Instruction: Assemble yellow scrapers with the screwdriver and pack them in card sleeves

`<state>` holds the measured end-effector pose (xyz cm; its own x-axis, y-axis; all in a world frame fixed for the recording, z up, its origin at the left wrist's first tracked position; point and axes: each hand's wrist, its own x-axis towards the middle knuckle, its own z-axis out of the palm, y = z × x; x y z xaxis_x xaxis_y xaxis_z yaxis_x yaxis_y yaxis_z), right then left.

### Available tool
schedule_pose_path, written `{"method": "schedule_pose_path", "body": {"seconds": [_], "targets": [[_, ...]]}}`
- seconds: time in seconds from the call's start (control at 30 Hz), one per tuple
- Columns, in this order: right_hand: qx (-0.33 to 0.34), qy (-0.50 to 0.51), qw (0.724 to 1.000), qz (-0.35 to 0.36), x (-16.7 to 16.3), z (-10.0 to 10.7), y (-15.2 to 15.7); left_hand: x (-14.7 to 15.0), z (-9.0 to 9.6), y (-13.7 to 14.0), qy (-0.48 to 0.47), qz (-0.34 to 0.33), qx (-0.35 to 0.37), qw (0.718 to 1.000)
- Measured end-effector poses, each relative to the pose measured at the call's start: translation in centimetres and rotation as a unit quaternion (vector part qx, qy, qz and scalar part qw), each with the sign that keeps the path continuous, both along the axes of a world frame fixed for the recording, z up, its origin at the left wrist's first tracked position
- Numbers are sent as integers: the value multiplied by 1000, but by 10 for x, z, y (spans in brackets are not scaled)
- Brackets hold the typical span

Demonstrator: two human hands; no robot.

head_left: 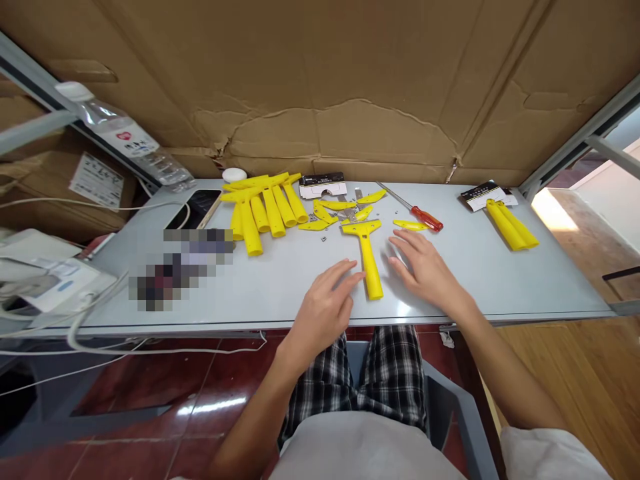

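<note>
A yellow T-shaped scraper handle (370,263) lies on the table in front of me, its wide head pointing away. My left hand (326,299) is beside its grip, fingers apart, a fingertip close to or touching the edge. To the right of the handle, my right hand (424,268) is spread and holds nothing. Just beyond my right fingertips rests a loose yellow head cover (411,225), near a red-handled screwdriver (426,218). Behind the handle lie more yellow covers (314,225), metal pieces and small screws (323,239).
Several yellow scraper handles (251,230) are grouped at left, beside a phone (200,207) and a blurred-out patch. Two yellow scrapers (513,225) with cards lie at right. A packaging card (323,187), plastic bottle (125,137), white cables (83,313) and cardboard (320,80) surround the table.
</note>
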<state>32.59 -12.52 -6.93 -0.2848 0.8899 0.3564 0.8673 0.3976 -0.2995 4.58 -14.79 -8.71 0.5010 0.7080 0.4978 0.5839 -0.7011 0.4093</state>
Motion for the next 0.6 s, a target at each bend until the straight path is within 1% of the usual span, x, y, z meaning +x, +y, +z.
{"method": "schedule_pose_path", "body": {"seconds": [0.1,0.17,0.27,0.4,0.6], "targets": [[-66,-57,996,-19,-12,-14,-16,-13,-1,15,47,52,-23,997],[-92,-90,991,-26,-15,-20,-19,-18,-2,24,82,72,-40,993],[-94,-120,988,-28,-17,-23,-19,-17,-4,28,135,83,-53,986],[-99,-143,984,-38,-19,-24,-19,-11,-3,23,201,94,-57,973],[-121,-160,979,-44,-21,-21,-20,-9,-7,21,241,120,-47,962]]}}
